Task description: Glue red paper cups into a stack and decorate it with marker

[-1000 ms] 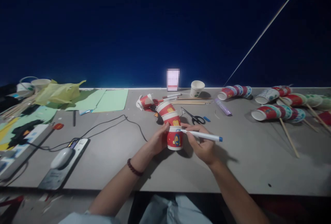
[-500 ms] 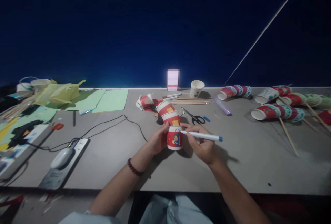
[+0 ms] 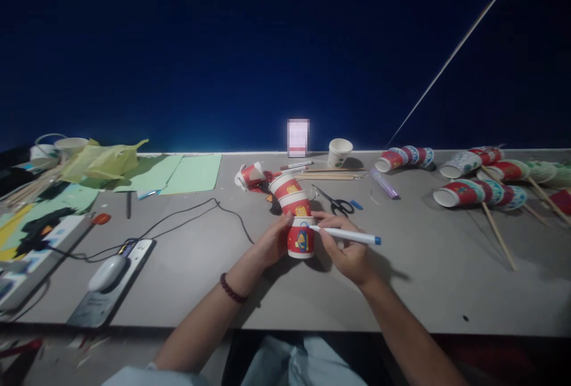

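Red-and-white paper cups, nested in a bent stack, sit at the centre of the frame. Your left hand has its fingers closed on the stack's left side, seemingly to brace it. Your right hand pinches a white marker like a pen, tip at the lowest cup's pale upper band, probably for control. Black scissors lie just beyond, right of centre, presumably clear of your wrists.
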